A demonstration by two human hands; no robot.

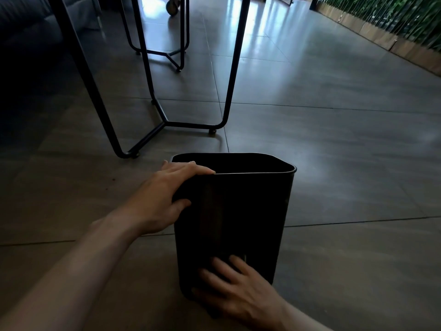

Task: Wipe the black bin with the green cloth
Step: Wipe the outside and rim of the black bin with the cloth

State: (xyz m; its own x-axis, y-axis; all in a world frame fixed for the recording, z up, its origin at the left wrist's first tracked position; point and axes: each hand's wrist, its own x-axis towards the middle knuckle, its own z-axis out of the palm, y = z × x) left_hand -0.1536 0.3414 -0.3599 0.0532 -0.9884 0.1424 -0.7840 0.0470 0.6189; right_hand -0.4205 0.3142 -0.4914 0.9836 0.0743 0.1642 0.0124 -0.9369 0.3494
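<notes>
Black plastic, the bin stands upright on the tiled floor near a metal table frame. The left hand clamps its near-left rim corner, seemingly to steady it, while the right hand lies spread, fingers apart, low on the near wall. No green cloth is visible, so wiping apparently hasn't begun.

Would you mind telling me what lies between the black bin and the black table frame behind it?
Only bare tiled floor, as the head view shows, separates the black bin from the table frame.
</notes>
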